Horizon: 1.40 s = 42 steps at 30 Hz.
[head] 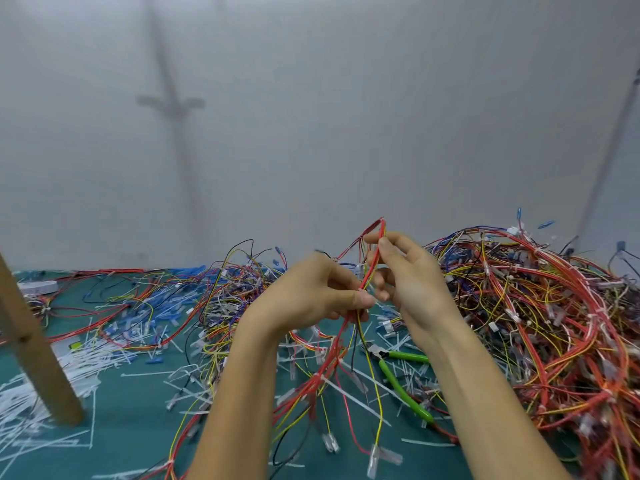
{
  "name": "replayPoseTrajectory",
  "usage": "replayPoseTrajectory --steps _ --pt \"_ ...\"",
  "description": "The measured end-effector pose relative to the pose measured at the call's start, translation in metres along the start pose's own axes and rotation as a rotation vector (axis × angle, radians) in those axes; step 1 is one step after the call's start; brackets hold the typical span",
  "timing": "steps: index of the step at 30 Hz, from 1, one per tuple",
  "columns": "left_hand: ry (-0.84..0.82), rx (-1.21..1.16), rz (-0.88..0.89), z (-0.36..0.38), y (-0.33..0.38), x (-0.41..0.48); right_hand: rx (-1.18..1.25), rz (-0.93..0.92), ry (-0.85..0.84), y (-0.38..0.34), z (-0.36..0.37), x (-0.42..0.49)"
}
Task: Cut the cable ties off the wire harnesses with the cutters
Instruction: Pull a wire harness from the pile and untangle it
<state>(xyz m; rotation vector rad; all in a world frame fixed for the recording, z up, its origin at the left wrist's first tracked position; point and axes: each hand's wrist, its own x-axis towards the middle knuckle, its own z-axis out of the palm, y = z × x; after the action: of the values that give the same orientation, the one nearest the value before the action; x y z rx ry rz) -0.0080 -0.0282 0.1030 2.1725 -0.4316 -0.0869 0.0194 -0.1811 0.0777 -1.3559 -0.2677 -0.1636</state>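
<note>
Your left hand (311, 292) is up in front of you. Its thumb and fingers pinch a small wire harness (371, 271) of red and yellow wires. Your right hand (412, 275) is just beside it, and its thumb and fingertips pinch the same wires higher up, near the top of the loop. The rest of that harness hangs down from your hands to the green counter (131, 427), with clear plugs at the wire ends.

The cutters (391, 374) have green handles. They lie on the counter below your right wrist, and neither hand touches them.

A big pile of tangled harnesses (536, 306) sits on your right. More loose wires (214, 289) spread behind your left hand. Lots of white cut ties (86, 362) lie on the counter to your left, near a slanted wooden post (31, 341).
</note>
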Motion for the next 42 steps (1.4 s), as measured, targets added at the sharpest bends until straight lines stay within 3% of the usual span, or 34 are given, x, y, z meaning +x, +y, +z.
replayPoseTrajectory --steps 4,8,12,15,17,21,27,31,38,42 --pt "0.116 -0.139 0.013 0.003 -0.005 0.005 0.021 0.047 -0.034 -0.003 -0.003 0.0" --pt "0.339 -0.277 0.023 0.007 -0.007 0.012 -0.238 -0.011 -0.059 -0.004 -0.001 -0.002" --pt "0.579 -0.435 0.042 0.014 -0.005 0.019 -0.377 -0.086 0.04 -0.004 0.005 -0.004" --pt "0.66 -0.696 0.073 0.014 -0.001 0.019 -0.467 -0.081 0.107 -0.006 0.006 -0.006" --pt "0.677 -0.789 0.082 0.012 0.002 0.018 -0.406 -0.009 0.022 -0.009 0.004 -0.007" --pt "0.664 -0.789 0.068 0.011 0.006 0.013 -0.294 0.119 -0.161 -0.01 0.007 -0.009" --pt "0.545 -0.693 0.064 0.013 0.011 0.01 -0.151 0.054 -0.179 -0.003 0.014 -0.013" --pt "0.407 -0.383 -0.001 0.0 0.004 0.001 -0.184 0.003 -0.163 -0.003 0.014 -0.012" --pt "0.199 0.327 -0.144 -0.023 -0.001 -0.022 -0.177 -0.102 0.062 -0.011 0.004 -0.006" --pt "0.11 0.181 -0.097 -0.031 0.006 -0.036 -0.129 -0.102 0.146 -0.013 -0.002 -0.005"
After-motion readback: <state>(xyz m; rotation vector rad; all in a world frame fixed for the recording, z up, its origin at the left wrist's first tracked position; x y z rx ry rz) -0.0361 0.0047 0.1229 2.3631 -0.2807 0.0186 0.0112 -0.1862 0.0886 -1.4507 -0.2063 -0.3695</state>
